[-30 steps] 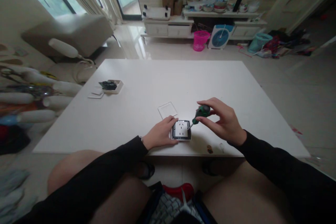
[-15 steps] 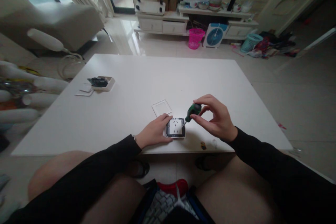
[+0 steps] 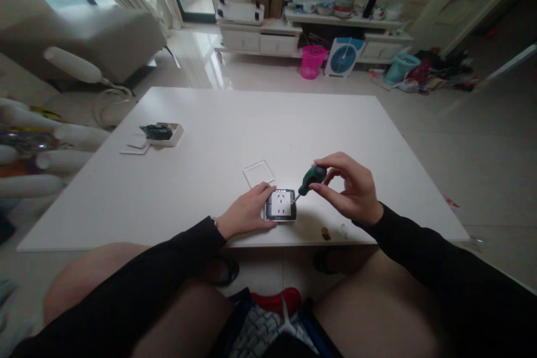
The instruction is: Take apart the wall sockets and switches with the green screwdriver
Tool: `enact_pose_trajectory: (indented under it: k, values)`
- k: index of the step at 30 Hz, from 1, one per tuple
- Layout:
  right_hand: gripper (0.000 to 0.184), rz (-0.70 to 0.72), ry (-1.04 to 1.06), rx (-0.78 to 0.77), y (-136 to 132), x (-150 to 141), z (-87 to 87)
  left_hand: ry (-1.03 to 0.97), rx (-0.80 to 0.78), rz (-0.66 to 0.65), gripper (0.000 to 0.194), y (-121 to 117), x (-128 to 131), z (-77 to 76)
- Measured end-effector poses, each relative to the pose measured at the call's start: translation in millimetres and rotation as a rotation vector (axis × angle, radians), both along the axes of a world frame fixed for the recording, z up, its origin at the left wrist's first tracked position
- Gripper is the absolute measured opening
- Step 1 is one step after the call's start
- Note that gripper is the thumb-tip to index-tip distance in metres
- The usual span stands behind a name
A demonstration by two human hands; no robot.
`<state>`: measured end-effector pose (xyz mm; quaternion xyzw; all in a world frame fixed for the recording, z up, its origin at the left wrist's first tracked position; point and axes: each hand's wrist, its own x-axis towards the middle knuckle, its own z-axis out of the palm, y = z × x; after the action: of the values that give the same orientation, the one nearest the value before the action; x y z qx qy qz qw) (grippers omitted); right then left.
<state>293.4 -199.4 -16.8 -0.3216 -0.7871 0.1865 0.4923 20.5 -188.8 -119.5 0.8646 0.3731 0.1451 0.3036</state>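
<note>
Near the front edge of the white table lies a wall socket (image 3: 281, 205), a white face with slots inside a dark frame. My left hand (image 3: 250, 210) grips it from the left, thumb at the near side and fingers at the far side. Between the fingertips of my right hand (image 3: 350, 187) is a green and black screwdriver (image 3: 312, 180), tilted, its tip at the right side of the socket. Behind the socket a thin white cover frame (image 3: 259, 172) lies flat. Right of the socket are a small yellow-and-dark item (image 3: 325, 233) and a small clear one (image 3: 344, 229), too small to name.
At the table's (image 3: 235, 123) far left stands an open white box (image 3: 173, 135) with dark parts, beside flat white plates (image 3: 135, 146). White padded tubes (image 3: 75, 64) crowd the floor left of the table. A pink basket (image 3: 312, 61) and a fan (image 3: 344, 57) stand beyond it.
My right hand and the screwdriver handle have shifted slightly right, the screwdriver leaning more, its tip still at the socket's right side. My left hand stays on the socket.
</note>
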Motion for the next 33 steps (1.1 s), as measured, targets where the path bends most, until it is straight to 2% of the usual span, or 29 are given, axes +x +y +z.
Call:
enact_pose_trajectory:
  k: [23, 33]
  values:
    - [0.05, 0.017, -0.04, 0.068, -1.9, -0.8, -3.3, 0.013, 0.004, -0.007, 0.085, 0.3, 1.8, 2.8]
    - [0.046, -0.019, -0.053, 0.1, -1.4, -2.4, -1.8, 0.0, 0.0, 0.006, 0.086, -0.4, 1.2, 2.0]
